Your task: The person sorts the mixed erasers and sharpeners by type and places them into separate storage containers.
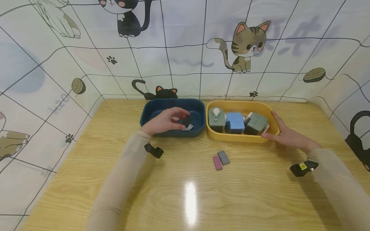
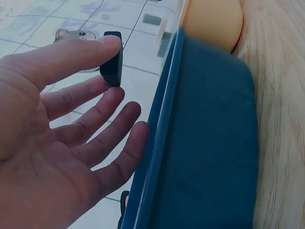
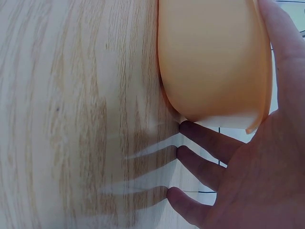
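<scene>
In the left wrist view, my left hand point(image 2: 71, 114) pinches a small black block point(image 2: 112, 59) between thumb and fingertips, the other fingers spread. The head view has this hand point(image 1: 166, 120) over the dark blue bin point(image 1: 147, 109), with a small whitish piece point(image 1: 189, 127) below the block. My right hand point(image 1: 289, 134) rests against the right end of the yellow bin point(image 1: 231, 138), thumb and forefinger extended at its rim. Up close, its other fingers point(image 3: 200, 167) reach out straight near the tabletop beside the bin point(image 3: 214, 62).
Inside the yellow bin stand a green box-shaped container point(image 1: 216, 122) with a white top fitting, a blue box point(image 1: 235, 122) and a grey-green box point(image 1: 256, 122). A magenta block point(image 1: 217, 163) and a grey block point(image 1: 223, 157) lie on the wooden table point(image 1: 162, 192) in front.
</scene>
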The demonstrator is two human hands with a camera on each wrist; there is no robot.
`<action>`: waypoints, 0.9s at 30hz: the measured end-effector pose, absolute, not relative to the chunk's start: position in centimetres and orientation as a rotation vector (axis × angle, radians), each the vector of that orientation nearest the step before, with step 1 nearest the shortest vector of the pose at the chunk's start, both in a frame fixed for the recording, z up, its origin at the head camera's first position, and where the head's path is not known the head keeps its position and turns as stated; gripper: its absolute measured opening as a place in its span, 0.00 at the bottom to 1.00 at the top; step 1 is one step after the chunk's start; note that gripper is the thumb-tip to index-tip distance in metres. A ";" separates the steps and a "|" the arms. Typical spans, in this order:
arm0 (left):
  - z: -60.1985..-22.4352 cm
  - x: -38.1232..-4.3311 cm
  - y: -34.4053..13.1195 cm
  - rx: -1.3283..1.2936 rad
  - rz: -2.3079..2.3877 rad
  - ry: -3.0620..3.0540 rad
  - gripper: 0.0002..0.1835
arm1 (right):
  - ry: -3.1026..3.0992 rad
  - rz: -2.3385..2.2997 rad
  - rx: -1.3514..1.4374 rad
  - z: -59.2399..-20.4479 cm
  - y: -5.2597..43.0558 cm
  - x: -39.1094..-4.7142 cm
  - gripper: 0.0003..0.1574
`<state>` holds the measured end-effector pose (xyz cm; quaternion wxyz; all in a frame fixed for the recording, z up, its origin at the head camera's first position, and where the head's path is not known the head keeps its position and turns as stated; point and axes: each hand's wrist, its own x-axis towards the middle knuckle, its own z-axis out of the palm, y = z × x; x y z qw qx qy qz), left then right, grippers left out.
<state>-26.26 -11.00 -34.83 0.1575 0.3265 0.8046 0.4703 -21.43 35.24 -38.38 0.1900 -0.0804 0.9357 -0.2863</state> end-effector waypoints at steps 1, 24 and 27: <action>-34.8 -26.3 -11.1 0.923 1.351 2.298 0.26 | 2.631 -0.804 -0.226 -38.4 35.3 -21.4 0.67; -36.8 -28.1 -12.8 0.594 1.318 2.416 0.25 | 2.616 -0.832 -0.222 -38.7 35.4 -21.5 0.67; -37.1 -28.3 -13.0 0.567 1.294 2.437 0.25 | 2.610 -0.841 -0.226 -38.7 35.5 -21.5 0.67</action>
